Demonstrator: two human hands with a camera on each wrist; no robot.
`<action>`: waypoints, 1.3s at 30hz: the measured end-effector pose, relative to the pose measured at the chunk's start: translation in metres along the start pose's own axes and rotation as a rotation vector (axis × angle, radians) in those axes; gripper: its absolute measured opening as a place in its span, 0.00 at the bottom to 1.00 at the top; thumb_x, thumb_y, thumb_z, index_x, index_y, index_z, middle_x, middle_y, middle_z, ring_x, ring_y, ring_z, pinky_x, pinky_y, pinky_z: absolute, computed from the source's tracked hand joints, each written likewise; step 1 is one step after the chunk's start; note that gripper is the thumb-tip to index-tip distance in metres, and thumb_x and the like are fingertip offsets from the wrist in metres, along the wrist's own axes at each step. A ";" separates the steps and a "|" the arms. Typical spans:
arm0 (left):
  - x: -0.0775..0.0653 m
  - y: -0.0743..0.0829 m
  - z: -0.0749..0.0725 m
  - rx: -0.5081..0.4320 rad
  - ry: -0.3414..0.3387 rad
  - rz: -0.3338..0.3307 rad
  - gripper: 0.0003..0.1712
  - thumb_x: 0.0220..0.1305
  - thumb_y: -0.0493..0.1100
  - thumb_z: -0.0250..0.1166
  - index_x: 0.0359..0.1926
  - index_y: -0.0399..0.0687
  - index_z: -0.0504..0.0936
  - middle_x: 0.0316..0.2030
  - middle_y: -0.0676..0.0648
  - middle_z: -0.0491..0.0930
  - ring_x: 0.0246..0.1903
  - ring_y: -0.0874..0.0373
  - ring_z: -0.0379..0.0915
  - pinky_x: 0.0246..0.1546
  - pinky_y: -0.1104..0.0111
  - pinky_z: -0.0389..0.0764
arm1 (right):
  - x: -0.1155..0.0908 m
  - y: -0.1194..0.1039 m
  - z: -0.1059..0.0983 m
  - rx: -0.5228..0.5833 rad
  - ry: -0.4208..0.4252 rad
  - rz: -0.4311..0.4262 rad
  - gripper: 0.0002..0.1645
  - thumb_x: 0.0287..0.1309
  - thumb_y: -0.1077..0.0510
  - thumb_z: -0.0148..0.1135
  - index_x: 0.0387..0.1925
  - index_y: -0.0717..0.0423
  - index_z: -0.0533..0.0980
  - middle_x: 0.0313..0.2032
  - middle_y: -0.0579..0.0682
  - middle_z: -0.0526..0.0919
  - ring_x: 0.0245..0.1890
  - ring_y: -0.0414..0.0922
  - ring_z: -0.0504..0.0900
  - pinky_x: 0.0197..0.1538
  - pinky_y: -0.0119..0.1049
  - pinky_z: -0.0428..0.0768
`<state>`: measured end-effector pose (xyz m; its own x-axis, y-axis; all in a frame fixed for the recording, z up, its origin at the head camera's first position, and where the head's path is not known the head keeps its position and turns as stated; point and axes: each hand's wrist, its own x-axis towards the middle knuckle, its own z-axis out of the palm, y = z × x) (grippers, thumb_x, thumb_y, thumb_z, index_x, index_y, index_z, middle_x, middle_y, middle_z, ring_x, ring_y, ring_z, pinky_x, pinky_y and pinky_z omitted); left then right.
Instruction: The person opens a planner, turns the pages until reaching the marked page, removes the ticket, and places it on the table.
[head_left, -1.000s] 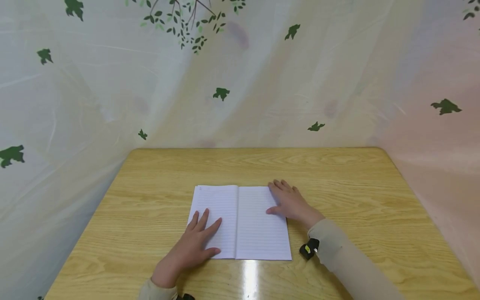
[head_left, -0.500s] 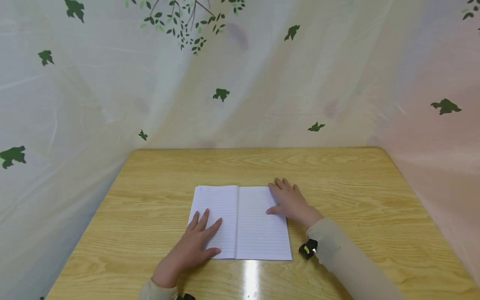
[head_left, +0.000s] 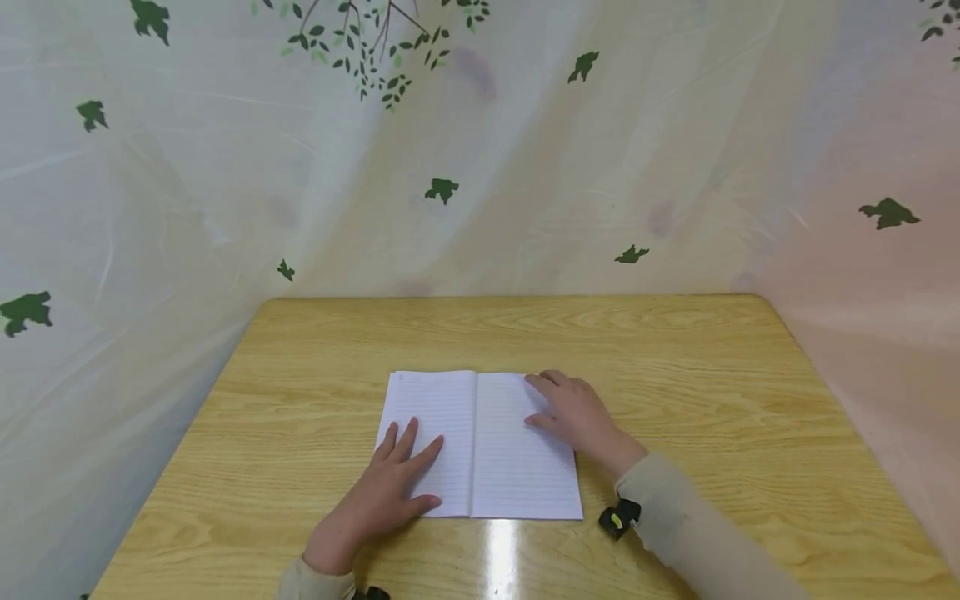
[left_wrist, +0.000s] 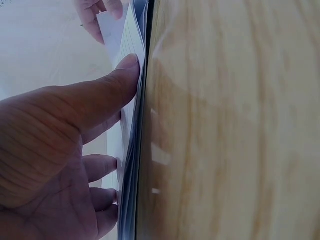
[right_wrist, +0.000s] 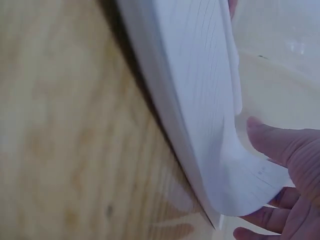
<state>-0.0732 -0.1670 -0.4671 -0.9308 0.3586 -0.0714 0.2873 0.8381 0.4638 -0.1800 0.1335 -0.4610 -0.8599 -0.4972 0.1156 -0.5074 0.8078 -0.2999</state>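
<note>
A lined notebook lies spread on the wooden table. Spread out on its left page is my left hand, pressing down; the left wrist view shows its thumb on the paper near the edge, above a slightly fanned stack of pages. At the upper right corner of the right page is my right hand. In the right wrist view that page's corner curls up against the fingers, while the thumb stands apart from the paper. Part of the corner is hidden behind the hand.
The wooden table extends around the notebook on every side. Behind it hangs a pale sheet printed with green leaves. Black wrist cameras are strapped at both sleeves.
My right hand has shifted slightly left over the right page's top corner, and its fingers have bent and drawn in. The left hand and notebook have stayed put.
</note>
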 end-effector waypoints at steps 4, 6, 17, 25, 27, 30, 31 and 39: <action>0.000 -0.001 0.001 0.002 0.006 0.003 0.40 0.59 0.55 0.69 0.70 0.50 0.68 0.73 0.30 0.49 0.70 0.26 0.36 0.64 0.35 0.52 | -0.005 -0.008 0.002 0.114 0.040 0.039 0.41 0.57 0.48 0.70 0.68 0.59 0.66 0.55 0.62 0.80 0.51 0.59 0.81 0.53 0.56 0.76; 0.000 -0.001 0.001 -0.002 0.007 0.006 0.40 0.59 0.55 0.69 0.70 0.50 0.68 0.72 0.30 0.49 0.70 0.26 0.36 0.64 0.35 0.52 | -0.007 -0.013 0.003 0.147 0.050 0.047 0.43 0.58 0.49 0.69 0.69 0.60 0.63 0.48 0.62 0.84 0.45 0.58 0.83 0.50 0.55 0.78; 0.001 -0.001 0.001 -0.046 0.026 -0.008 0.41 0.63 0.60 0.64 0.71 0.45 0.66 0.72 0.30 0.51 0.70 0.26 0.37 0.65 0.35 0.50 | -0.023 -0.040 0.007 0.254 -0.013 -0.080 0.37 0.65 0.46 0.60 0.69 0.61 0.65 0.62 0.61 0.74 0.60 0.57 0.75 0.61 0.51 0.73; 0.005 -0.003 0.002 -0.066 0.037 -0.053 0.53 0.63 0.64 0.61 0.75 0.35 0.51 0.73 0.34 0.49 0.72 0.33 0.36 0.69 0.43 0.48 | -0.033 -0.061 0.009 0.257 -0.124 -0.144 0.43 0.63 0.35 0.56 0.69 0.58 0.65 0.69 0.66 0.60 0.64 0.64 0.68 0.64 0.56 0.68; 0.005 -0.004 0.002 -0.064 0.043 -0.055 0.55 0.63 0.64 0.61 0.75 0.33 0.47 0.73 0.33 0.49 0.72 0.34 0.36 0.69 0.45 0.48 | -0.034 -0.064 0.011 0.249 -0.127 -0.171 0.43 0.64 0.35 0.56 0.69 0.59 0.65 0.70 0.66 0.59 0.65 0.63 0.66 0.65 0.54 0.67; 0.006 -0.005 0.002 -0.062 0.048 -0.049 0.57 0.63 0.64 0.61 0.74 0.31 0.45 0.73 0.32 0.48 0.72 0.35 0.38 0.70 0.46 0.48 | -0.035 -0.068 0.015 0.257 -0.130 -0.196 0.42 0.64 0.36 0.56 0.69 0.59 0.65 0.70 0.66 0.58 0.67 0.62 0.64 0.66 0.53 0.66; 0.006 -0.005 0.002 -0.063 0.048 -0.047 0.57 0.63 0.64 0.61 0.74 0.31 0.44 0.73 0.31 0.48 0.72 0.35 0.38 0.70 0.47 0.47 | -0.035 -0.069 0.016 0.259 -0.133 -0.200 0.42 0.64 0.37 0.56 0.69 0.59 0.65 0.70 0.66 0.58 0.67 0.62 0.64 0.66 0.53 0.66; 0.005 -0.004 0.000 -0.073 0.036 -0.066 0.58 0.62 0.67 0.61 0.76 0.38 0.44 0.72 0.28 0.44 0.72 0.35 0.37 0.69 0.45 0.50 | -0.035 -0.081 0.019 0.244 -0.187 -0.227 0.42 0.65 0.36 0.55 0.70 0.58 0.64 0.72 0.63 0.56 0.68 0.59 0.64 0.66 0.52 0.66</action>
<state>-0.0784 -0.1683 -0.4695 -0.9550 0.2874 -0.0729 0.2089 0.8268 0.5222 -0.1076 0.0796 -0.4589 -0.6905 -0.7224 0.0367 -0.6362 0.5824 -0.5059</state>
